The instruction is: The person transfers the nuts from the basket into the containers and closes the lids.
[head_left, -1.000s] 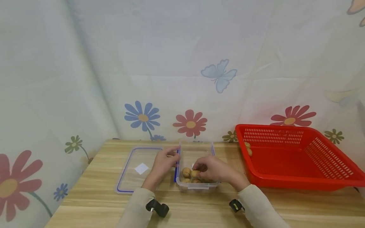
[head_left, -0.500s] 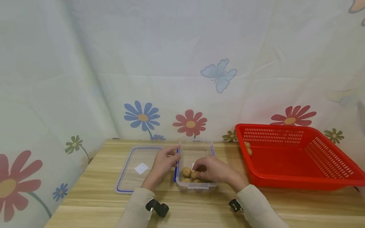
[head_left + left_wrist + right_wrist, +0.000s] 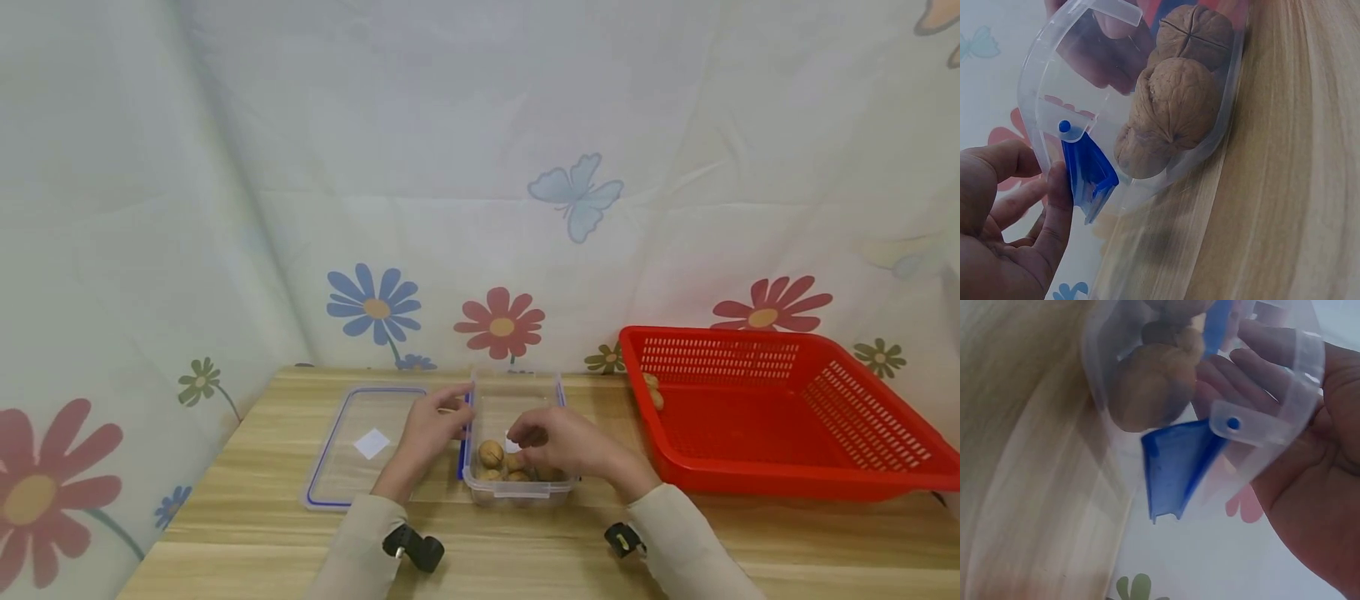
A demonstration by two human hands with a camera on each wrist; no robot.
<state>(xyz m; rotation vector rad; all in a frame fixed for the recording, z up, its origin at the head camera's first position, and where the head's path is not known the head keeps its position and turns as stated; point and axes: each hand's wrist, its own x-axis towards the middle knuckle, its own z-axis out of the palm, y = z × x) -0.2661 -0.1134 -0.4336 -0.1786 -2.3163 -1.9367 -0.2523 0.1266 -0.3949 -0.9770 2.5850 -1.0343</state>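
reaching inside the box (image 3: 522,490), the right hand (image 3: 562,440) had loose, seemingly unloaded fingers; walnuts (image 3: 491,454) lay on their near side; the left hand (image 3: 431,423) touched the box.

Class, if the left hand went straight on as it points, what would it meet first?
The side of the clear container, by the blue latch; the left hand seems to touch that side, though depth is hard to judge.

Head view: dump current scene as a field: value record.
container: open, blue-clipped clear plastic box
contents: round brown walnuts at near end; count partly hidden
left hand: fingers at box's left side
right hand: inside box, by walnuts
left of box: blue-edged clear rectangular plastic lid, flat on wood-grain table
right of box: red plastic basket; more walnuts along left wall
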